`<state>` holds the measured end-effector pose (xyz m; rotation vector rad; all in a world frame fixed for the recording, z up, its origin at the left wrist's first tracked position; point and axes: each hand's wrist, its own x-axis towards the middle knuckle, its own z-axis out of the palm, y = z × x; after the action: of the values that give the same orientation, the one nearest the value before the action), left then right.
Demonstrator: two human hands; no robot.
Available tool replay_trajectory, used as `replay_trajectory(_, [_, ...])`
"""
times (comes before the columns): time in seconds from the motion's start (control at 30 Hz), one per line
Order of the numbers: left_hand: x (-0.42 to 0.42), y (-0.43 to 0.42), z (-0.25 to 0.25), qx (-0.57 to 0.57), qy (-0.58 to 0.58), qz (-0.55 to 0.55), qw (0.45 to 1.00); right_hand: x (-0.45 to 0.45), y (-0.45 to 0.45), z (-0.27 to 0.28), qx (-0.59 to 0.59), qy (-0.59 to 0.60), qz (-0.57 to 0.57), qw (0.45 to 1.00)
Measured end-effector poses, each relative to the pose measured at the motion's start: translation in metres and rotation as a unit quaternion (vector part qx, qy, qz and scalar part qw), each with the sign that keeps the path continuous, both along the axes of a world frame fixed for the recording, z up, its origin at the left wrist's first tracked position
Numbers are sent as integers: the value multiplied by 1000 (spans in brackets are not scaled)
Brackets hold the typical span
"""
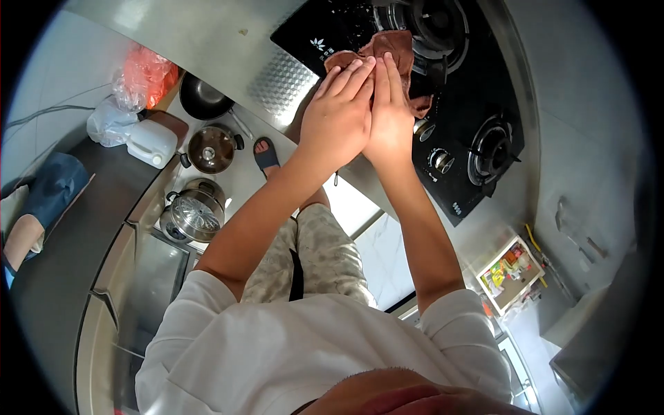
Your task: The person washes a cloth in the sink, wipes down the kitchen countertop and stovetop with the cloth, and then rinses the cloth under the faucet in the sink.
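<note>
Both my hands lie side by side on a brown cloth (pixel 395 43) spread over the front of a black glass gas cooktop (pixel 465 97). My left hand (pixel 339 111) is flat, its fingers stretched forward over the cloth's left part. Against it, my right hand (pixel 391 114) also has straight fingers pressing down on the cloth. The thumbs are mostly hidden between the hands. Beside the cloth, to its right, are the control knobs (pixel 440 161). Part of the cloth is covered by my hands.
Two burners, one far (pixel 439 28) and one right (pixel 493 155), stand on the cooktop. To the left are a frying pan (pixel 203 97), a glass-lidded pot (pixel 211 149), a metal steamer pot (pixel 196 213), a white jug (pixel 151 144) and a red plastic bag (pixel 159 77).
</note>
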<state>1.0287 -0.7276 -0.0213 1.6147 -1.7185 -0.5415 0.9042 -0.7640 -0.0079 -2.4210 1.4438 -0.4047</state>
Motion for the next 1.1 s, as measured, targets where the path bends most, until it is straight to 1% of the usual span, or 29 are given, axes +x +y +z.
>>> replay_trajectory(0.1, [8, -11, -3, -2, -15, -2, 1000, 6, -18, -12, -52, -12, 18, 998])
replay_trajectory(0.13, [11, -17, -5, -24, -15, 23, 999, 11, -24, -12, -76, -18, 30, 996])
replay_trajectory(0.2, [20, -30, -8, -50, -21, 50, 997, 24, -37, -13, -58, -50, 24, 997])
replay_trajectory(0.27, [28, -35, -13, -52, -24, 50, 997, 34, -44, -19, -66, -52, 25, 996])
replay_trajectory(0.33, [28, -35, -14, -76, -56, 44, 995, 29, -37, -17, -49, -40, 12, 998])
replay_trajectory(0.37, [21, -27, -11, -52, -65, 44, 996, 22, -30, -14, -53, -39, 31, 997])
replay_trajectory(0.4, [15, -18, -6, -55, -67, 42, 995, 14, -23, -12, -59, -38, 51, 996])
replay_trajectory(0.47, [2, 5, 1, 0, -49, 30, 998, 4, -1, -4, -34, -50, 45, 997])
replay_trajectory(0.53, [1, 9, 5, 14, -52, 23, 998, 1, 7, 0, 3, -20, 10, 1000])
replay_trajectory(0.6, [1, 4, 3, 7, -60, 36, 998, 4, -5, -7, -11, -16, 9, 1000])
replay_trajectory(0.67, [8, -16, -3, -22, -82, 51, 995, 7, -28, -12, -98, -7, 60, 993])
replay_trajectory(0.7, [14, -26, -6, -33, -78, 50, 995, 15, -35, -11, -64, -34, 47, 996])
replay_trajectory(0.73, [17, -30, -7, -42, -75, 49, 995, 20, -40, -7, -6, -30, 25, 999])
replay_trajectory(0.83, [8, -19, -2, -26, -79, 61, 995, 12, -27, -4, -30, -41, 47, 998])
replay_trajectory(0.9, [0, -1, 4, -17, -71, 57, 996, 1, -11, 0, -39, -7, 60, 997])
replay_trajectory(0.93, [-1, 5, 5, -6, -62, 52, 997, 2, -9, -1, -39, -7, 61, 997])
replay_trajectory(1.0, [5, 0, 4, -7, -61, 49, 997, 4, -7, -4, -30, -11, 37, 999])
replay_trajectory(1.07, [18, -15, 1, -15, -60, 42, 997, 17, -25, -9, -80, -9, 50, 995])
replay_trajectory(1.1, [23, -27, -11, -50, -77, 50, 994, 22, -35, -15, -73, -29, 50, 996])
